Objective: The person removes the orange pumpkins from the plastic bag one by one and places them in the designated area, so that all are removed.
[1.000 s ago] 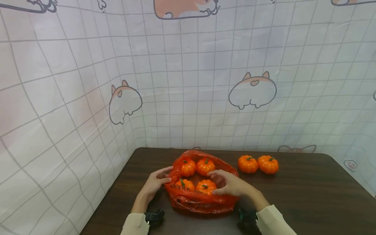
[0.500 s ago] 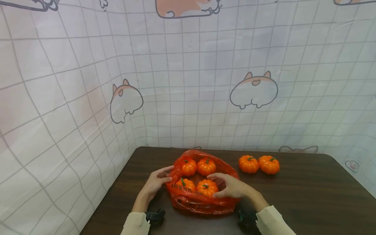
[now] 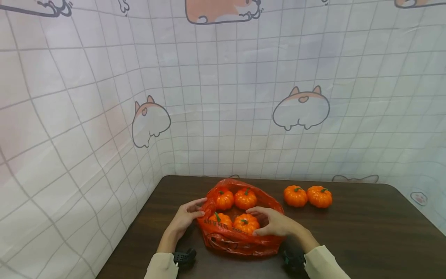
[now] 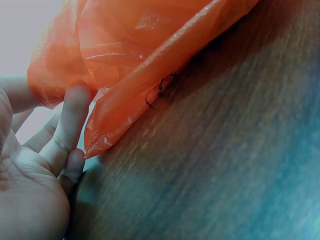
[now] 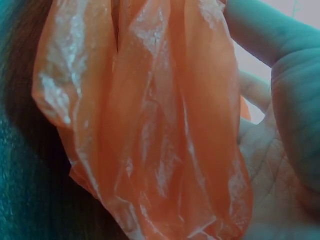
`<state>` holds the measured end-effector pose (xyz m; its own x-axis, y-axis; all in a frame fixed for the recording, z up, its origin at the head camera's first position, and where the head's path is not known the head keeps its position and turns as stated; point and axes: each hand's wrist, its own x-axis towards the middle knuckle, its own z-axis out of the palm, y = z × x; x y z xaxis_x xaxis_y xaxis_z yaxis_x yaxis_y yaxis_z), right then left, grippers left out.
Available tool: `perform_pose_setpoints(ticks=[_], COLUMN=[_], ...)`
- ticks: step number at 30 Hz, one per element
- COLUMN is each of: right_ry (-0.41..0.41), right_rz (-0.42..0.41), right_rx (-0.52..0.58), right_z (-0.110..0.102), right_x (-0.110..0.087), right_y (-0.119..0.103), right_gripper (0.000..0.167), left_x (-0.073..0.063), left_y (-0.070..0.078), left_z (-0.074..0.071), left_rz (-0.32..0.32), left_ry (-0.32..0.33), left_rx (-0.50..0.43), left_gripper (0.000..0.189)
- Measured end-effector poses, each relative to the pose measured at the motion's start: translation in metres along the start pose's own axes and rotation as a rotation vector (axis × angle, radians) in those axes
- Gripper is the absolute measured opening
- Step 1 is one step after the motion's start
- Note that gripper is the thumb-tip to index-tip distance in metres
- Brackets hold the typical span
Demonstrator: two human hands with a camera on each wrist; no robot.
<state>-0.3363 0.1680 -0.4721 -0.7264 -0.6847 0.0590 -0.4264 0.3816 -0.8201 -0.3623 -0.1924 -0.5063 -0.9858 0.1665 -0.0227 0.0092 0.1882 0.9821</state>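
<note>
An orange-red plastic bag (image 3: 240,246) sits with its mouth spread wide, several small orange pumpkins inside. Two pumpkins, a back-left one (image 3: 224,199) and a back-right one (image 3: 245,198), lie at the rear; a front-left one (image 3: 220,219) and a front-right one (image 3: 246,223) are nearer me. My left hand (image 3: 182,219) touches the bag's left side with relaxed fingers; a fingertip meets the plastic in the left wrist view. My right hand (image 3: 277,222) reaches over the right rim, loosely curved beside the front-right pumpkin, palm apart from it. Crumpled plastic hides much of that hand in the right wrist view.
Outside the bag, two more pumpkins, one left (image 3: 295,196) and one right (image 3: 319,197), stand side by side at the back right. The dark wooden table (image 3: 362,228) ends at a wall cloth (image 3: 223,147) with a grid and dog drawings.
The right hand's fingertips have shifted down slightly near the front-right pumpkin. The left hand, bag and pumpkins stay in place; the head view drifts a little.
</note>
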Motion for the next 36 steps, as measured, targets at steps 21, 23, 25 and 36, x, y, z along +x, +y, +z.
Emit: perform_pose_setpoints(ticks=[21, 23, 25, 36], right_ry=[0.070, 0.084, 0.094, 0.139], right_rz=[-0.011, -0.008, -0.013, -0.027], right_rx=[0.006, 0.008, 0.018, 0.045], right_z=[-0.002, -0.003, -0.004, -0.011], right_x=[0.001, 0.001, 0.000, 0.000], right_y=[0.005, 0.004, 0.004, 0.003], right_gripper=[0.067, 0.067, 0.068, 0.072], left_x=[0.000, 0.000, 0.000, 0.000], left_y=[0.001, 0.001, 0.002, 0.002], left_z=[0.000, 0.000, 0.000, 0.001], left_rz=[0.009, 0.007, 0.011, -0.008], left_ry=[-0.009, -0.009, -0.009, -0.002], left_rx=[0.001, -0.002, 0.003, 0.001], left_gripper=[0.047, 0.047, 0.048, 0.048])
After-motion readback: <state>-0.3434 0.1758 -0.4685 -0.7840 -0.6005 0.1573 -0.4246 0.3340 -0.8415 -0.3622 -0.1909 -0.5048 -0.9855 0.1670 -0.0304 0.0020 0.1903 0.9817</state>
